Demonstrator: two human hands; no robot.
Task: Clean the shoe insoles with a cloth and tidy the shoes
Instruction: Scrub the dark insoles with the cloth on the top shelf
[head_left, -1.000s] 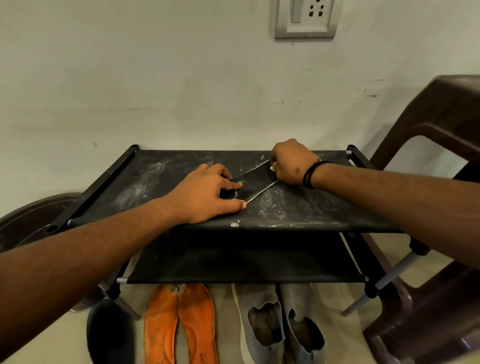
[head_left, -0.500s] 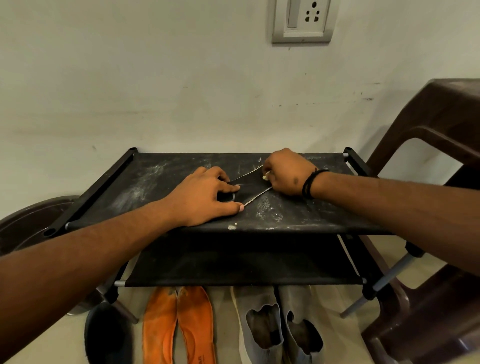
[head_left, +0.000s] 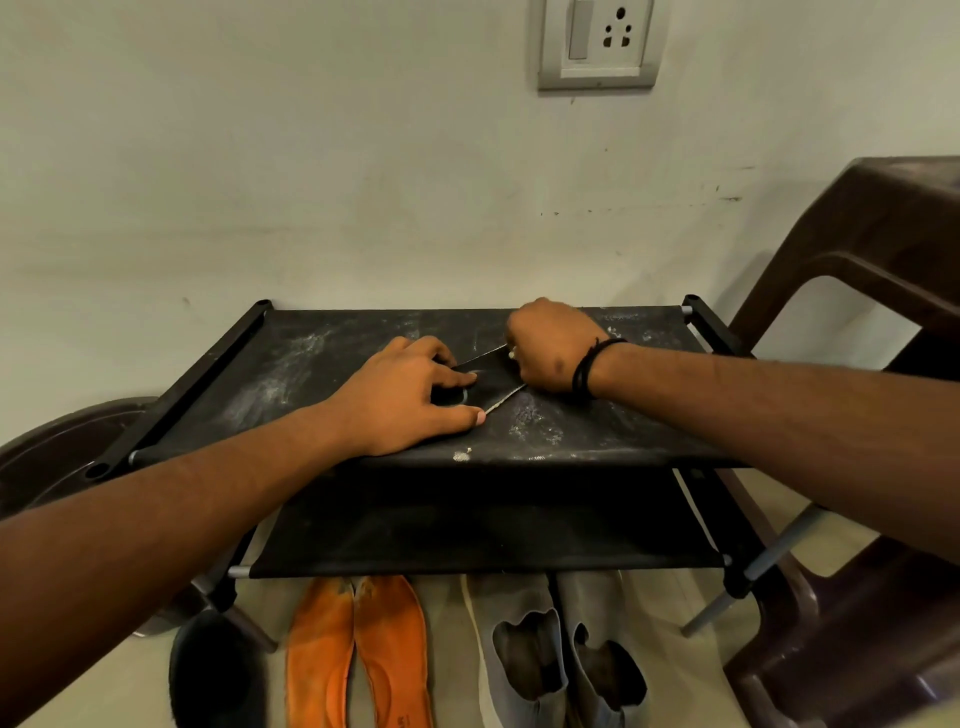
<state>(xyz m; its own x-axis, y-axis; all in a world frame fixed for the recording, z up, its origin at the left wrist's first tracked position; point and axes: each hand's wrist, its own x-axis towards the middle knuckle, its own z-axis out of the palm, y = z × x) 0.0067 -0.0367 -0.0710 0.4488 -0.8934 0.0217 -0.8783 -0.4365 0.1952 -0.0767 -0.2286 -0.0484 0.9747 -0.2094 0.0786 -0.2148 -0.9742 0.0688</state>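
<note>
A black insole (head_left: 491, 375) with a pale rim lies on the dusty top shelf of a black shoe rack (head_left: 291, 374). My left hand (head_left: 405, 400) holds its near end, thumb along one edge and bent fingers over the other. At the insole's far end my right hand (head_left: 550, 345) is fisted, and a small pale bit of cloth (head_left: 511, 354) shows at its fingers. On the floor under the rack lie two orange insoles (head_left: 358, 654) and a pair of grey shoes (head_left: 524, 649).
A brown plastic chair (head_left: 857, 249) stands close on the right of the rack. A brown basin (head_left: 47, 452) sits at the left. A dark oval object (head_left: 213, 670) lies on the floor beside the orange insoles. The wall with a socket (head_left: 597, 41) is right behind.
My right hand has slid left along the insole, closer to my left hand. My left hand has stayed in place on the insole.
</note>
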